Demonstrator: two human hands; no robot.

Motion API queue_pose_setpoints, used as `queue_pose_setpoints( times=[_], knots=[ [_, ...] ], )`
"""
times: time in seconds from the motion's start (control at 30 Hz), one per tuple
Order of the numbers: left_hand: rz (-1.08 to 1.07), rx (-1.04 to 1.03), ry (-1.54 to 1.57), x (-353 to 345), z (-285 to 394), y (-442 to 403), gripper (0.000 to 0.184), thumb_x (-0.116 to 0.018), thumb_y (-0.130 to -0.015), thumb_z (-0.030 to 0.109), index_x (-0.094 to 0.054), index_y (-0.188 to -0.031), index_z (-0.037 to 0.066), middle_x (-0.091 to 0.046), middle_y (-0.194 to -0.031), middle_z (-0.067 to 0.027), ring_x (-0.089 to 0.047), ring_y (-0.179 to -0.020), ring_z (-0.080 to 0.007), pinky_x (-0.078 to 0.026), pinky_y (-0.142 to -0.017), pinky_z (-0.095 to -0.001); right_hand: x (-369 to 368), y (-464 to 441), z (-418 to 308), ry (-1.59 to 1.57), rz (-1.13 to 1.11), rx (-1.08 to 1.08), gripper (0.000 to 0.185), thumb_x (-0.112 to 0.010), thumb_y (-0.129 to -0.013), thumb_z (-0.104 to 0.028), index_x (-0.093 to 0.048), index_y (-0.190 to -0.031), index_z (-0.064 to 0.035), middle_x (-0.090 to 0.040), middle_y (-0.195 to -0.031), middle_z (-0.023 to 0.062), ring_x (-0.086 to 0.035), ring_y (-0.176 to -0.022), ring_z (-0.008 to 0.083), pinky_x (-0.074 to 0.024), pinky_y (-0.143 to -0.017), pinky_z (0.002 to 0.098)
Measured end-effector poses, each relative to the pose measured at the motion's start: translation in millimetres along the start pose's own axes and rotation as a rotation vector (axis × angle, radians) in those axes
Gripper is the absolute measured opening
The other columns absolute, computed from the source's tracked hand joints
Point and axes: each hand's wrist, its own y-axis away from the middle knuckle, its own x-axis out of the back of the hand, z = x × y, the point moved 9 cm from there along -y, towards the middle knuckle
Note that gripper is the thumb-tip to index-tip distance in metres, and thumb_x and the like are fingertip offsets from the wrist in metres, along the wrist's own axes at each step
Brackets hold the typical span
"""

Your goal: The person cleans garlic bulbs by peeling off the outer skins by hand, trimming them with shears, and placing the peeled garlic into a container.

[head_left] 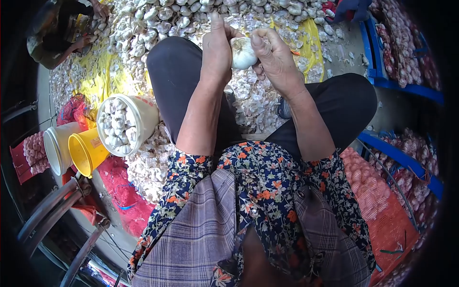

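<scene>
At the far left you have one other person [48,45], two hands [82,43] by the far heap of garlic [158,21], whose bulbs are too many to count. Nearer on the left is a red bag [19,165] with pinkish bulbs [37,153] showing at it, and metal rails [52,205] stand nearer still. Then come three buckets side by side: a small white bucket [56,148], a yellow bucket [82,153] and a large white bucket [147,117] filled to about its rim with white bulbs [116,126]. Red net bags [117,191] lie on their near side, overlapping too much for you to count.

In the middle, above and between your two legs [174,67], both your hands hold one garlic bulb [244,53]. Your left hand [216,56] has its thumb raised, its other fingers curled behind the bulb and partly hidden. Your right hand [277,60] has its fingers clamped on the bulb's right side. Loose skins [253,107] cover the ground below. To the right, a yellow sheet [311,45] shows past your right hand, then blue bars [399,155] with net sacks [404,45] of garlic beyond them, and one orange-red net bag [389,229] nearer you, bulbs visible through its mesh.
</scene>
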Motion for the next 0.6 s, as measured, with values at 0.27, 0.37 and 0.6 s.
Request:
queue_pose_setpoints(
  times=[0.27,0.37,0.6],
  knots=[
    [0.129,-0.22,0.053,-5.3,6.0,35.4,0.059,-0.028,-0.099,0.044,-0.061,-0.098,-0.006,-0.062,-0.086,-0.0091,-0.059,-0.079,-0.0153,-0.047,-0.072,-0.0272,4.0,9.0,-11.7,0.329,0.199,0.273,0.039,-0.058,-0.088,-0.035,-0.056,-0.104,0.0017,-0.063,-0.084,0.0134,-0.062,-0.079,0.018,-0.0494,-0.07,0.0314],
    [0.237,-0.419,-0.236,9.2,22.2,43.7,0.056,-0.03,-0.099,0.041,-0.062,-0.095,-0.005,-0.06,-0.077,-0.006,-0.056,-0.069,-0.0128,-0.045,-0.064,-0.0256,-7.9,19.4,-9.5,0.368,0.168,0.284,0.038,-0.057,-0.089,-0.035,-0.053,-0.103,0.0012,-0.061,-0.08,0.0144,-0.063,-0.074,0.0204,-0.0495,-0.068,0.0318],
    [0.0,-0.683,-0.512,-18.0,32.9,50.7,0.046,-0.035,-0.099,0.034,-0.061,-0.087,-0.002,-0.049,-0.056,-0.0034,-0.048,-0.048,-0.0105,-0.038,-0.047,-0.0276,11.2,4.9,-10.7,0.556,0.116,0.147,0.034,-0.054,-0.09,-0.032,-0.053,-0.082,0.0013,-0.056,-0.064,0.0112,-0.056,-0.06,0.0167,-0.0451,-0.057,0.0327]
  ],
)
